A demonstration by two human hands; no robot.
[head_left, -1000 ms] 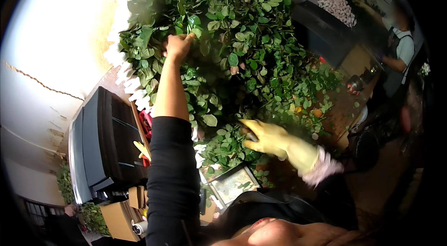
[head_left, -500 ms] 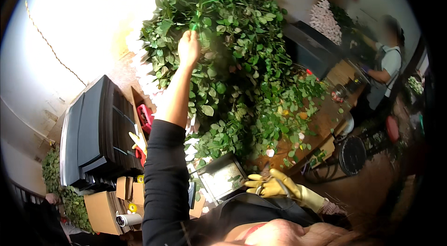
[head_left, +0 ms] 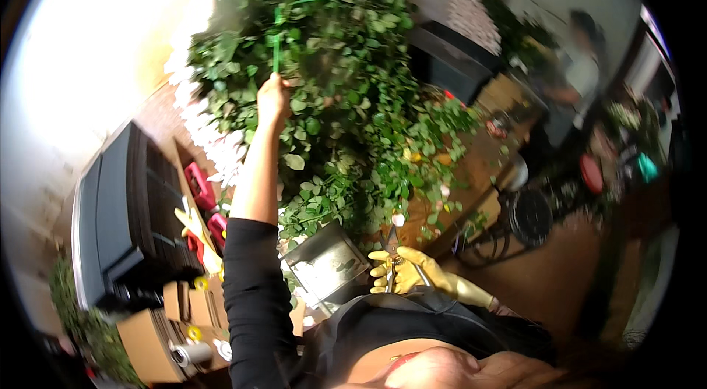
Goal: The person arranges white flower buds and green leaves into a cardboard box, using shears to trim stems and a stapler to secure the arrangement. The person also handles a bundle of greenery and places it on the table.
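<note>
My bare left hand (head_left: 272, 100) is stretched far forward over a big pile of leafy stems (head_left: 331, 94). Its fingers are closed on the near end of a thin bright green strip (head_left: 277, 54). This strip runs away over the leaves, and a similar green line bends off to the right at its far end; I cannot tell what it is made of. Close to my body, my right hand (head_left: 412, 273) wears a yellow rubber glove and holds pruning shears (head_left: 392, 240), blades pointing away. Pale pink-white blooms (head_left: 195, 120) edge the pile's left side.
Left stands a stack of dark flat boards (head_left: 140, 205), with red containers (head_left: 200, 186) and cardboard boxes (head_left: 151, 341) nearby. A metal-framed tray (head_left: 328, 267) sits before me. Far right, a person (head_left: 578, 80) works beside a black box (head_left: 456, 58) on the wooden table (head_left: 479, 161).
The scene has shifted left in view. My left hand has drawn back toward me, and more of the green strip shows. The shears in my right hand now point upward and show clearly.
</note>
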